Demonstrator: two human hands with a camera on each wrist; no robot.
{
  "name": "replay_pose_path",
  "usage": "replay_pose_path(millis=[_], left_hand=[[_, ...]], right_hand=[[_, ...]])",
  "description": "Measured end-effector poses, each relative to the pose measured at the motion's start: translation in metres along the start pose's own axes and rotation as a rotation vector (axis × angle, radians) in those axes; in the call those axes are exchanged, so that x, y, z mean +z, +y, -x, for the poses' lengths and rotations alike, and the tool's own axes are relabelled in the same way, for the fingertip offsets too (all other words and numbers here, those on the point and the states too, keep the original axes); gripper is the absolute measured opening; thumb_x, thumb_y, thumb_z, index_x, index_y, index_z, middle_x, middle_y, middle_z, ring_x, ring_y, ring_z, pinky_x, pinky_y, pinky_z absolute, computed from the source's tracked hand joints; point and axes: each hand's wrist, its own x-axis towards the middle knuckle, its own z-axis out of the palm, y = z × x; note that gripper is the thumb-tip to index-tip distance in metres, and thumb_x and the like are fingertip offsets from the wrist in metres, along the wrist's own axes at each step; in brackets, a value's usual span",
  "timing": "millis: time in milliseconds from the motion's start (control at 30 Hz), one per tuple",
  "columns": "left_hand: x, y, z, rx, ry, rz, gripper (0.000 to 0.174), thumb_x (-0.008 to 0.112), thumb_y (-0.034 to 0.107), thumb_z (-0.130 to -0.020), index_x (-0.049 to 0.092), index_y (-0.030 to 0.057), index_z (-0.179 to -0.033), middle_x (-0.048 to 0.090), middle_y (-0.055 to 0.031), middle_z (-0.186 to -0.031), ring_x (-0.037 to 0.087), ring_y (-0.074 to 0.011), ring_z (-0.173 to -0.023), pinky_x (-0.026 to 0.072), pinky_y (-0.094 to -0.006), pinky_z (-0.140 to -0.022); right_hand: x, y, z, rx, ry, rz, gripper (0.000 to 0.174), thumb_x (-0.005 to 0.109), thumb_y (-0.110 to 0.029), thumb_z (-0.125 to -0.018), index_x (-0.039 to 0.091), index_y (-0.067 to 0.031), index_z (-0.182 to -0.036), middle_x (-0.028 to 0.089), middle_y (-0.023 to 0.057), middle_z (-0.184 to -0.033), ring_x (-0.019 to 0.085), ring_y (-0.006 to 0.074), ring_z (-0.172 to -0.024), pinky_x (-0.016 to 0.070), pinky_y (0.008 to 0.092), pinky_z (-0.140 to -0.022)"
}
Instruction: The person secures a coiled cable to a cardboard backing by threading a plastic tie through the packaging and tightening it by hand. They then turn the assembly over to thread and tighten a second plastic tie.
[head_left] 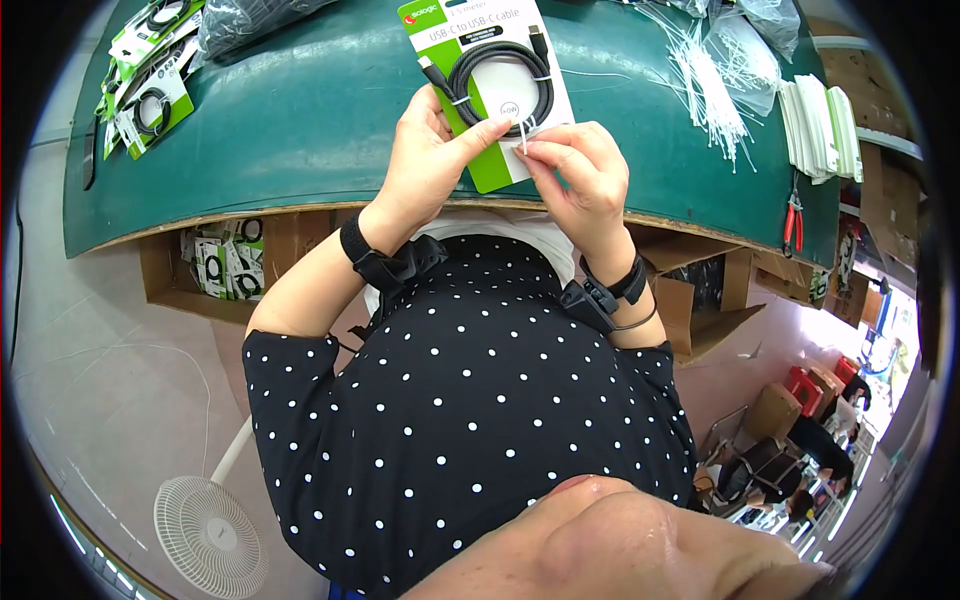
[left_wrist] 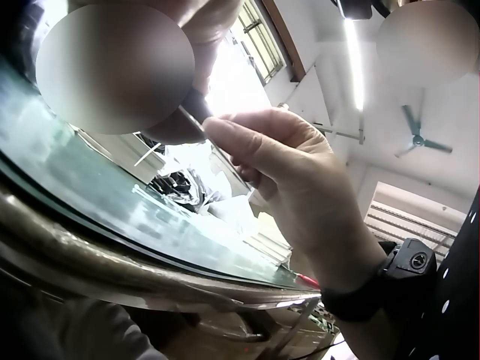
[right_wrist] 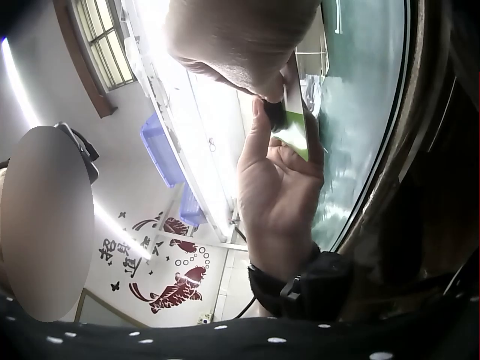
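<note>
My left hand (head_left: 425, 155) holds a green and white cardboard card (head_left: 490, 172) by its left side, thumb across the front. A coiled black USB-C cable (head_left: 457, 80) lies against the card, bound by white ties at its sides. At the bottom of the coil, the fingertips of my right hand (head_left: 585, 172) pinch a thin white cable tie (head_left: 523, 136). In the right wrist view the left hand (right_wrist: 281, 187) has its thumb over the card's green end (right_wrist: 295, 135). The left wrist view shows the right hand (left_wrist: 289, 161) with thumb and forefinger together.
Packaged cables (head_left: 150, 110) are piled on the green table (head_left: 300, 130) at the left. Loose white cable ties (head_left: 705, 85), a stack of cards (head_left: 815, 125) and red-handled cutters (head_left: 793, 222) lie at the right. Open cardboard boxes (head_left: 165, 270) stand under the table edge.
</note>
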Motion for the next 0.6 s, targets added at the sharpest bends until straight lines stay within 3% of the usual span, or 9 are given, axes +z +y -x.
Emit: replay_pose_path(millis=[233,333,367,467,600], left_hand=[[-0.003,0.004,0.004,-0.087,0.016,0.071,0.046,0.074,0.002,-0.09,0.046,-0.0028,-0.126,0.064,-0.0142,-0.122,0.065,-0.0197,-0.111,0.0548,-0.0339,-0.095],[-0.005,0.015,0.007,-0.155,0.011,0.146,0.044,0.073,0.002,-0.09,0.047,-0.0022,-0.125,0.063,-0.0143,-0.122,0.065,-0.0201,-0.111,0.055,-0.0338,-0.094],[-0.006,0.019,0.008,-0.194,0.01,0.186,0.044,0.073,0.002,-0.09,0.047,-0.0018,-0.125,0.063,-0.0144,-0.123,0.065,-0.0204,-0.112,0.0551,-0.0338,-0.094],[-0.009,0.019,0.007,-0.23,-0.01,0.191,0.043,0.072,0.002,-0.091,0.047,-0.0011,-0.125,0.063,-0.0145,-0.123,0.065,-0.0207,-0.112,0.0557,-0.0339,-0.094],[-0.005,0.023,0.009,-0.281,-0.036,0.228,0.042,0.071,0.003,-0.091,0.047,-0.0002,-0.126,0.064,-0.014,-0.123,0.065,-0.0204,-0.112,0.0564,-0.0338,-0.094]], right_hand=[[-0.002,0.003,0.004,0.154,-0.084,-0.051,0.02,0.078,0.003,-0.078,0.072,-0.0014,-0.096,0.069,0.0076,-0.101,0.062,0.0179,-0.081,0.0519,0.0321,-0.071],[-0.007,0.002,0.002,0.664,0.41,-0.786,0.024,0.076,-0.002,-0.081,0.071,0.0004,-0.105,0.069,0.007,-0.104,0.064,0.0162,-0.096,0.0518,0.0291,-0.082],[-0.007,0.003,0.005,0.662,0.42,-0.786,0.024,0.076,-0.002,-0.081,0.071,0.0004,-0.105,0.069,0.007,-0.104,0.064,0.0162,-0.096,0.0518,0.0291,-0.082],[-0.001,0.011,0.021,0.64,-0.022,-0.832,0.03,0.07,0.001,-0.085,0.067,0.0035,-0.115,0.069,0.0072,-0.111,0.064,0.0149,-0.102,0.0522,0.0294,-0.088],[0.006,0.009,0.025,0.598,-0.084,-0.777,0.032,0.067,0.005,-0.083,0.068,0.0039,-0.115,0.069,0.0094,-0.111,0.067,0.0185,-0.101,0.053,0.0306,-0.087]])
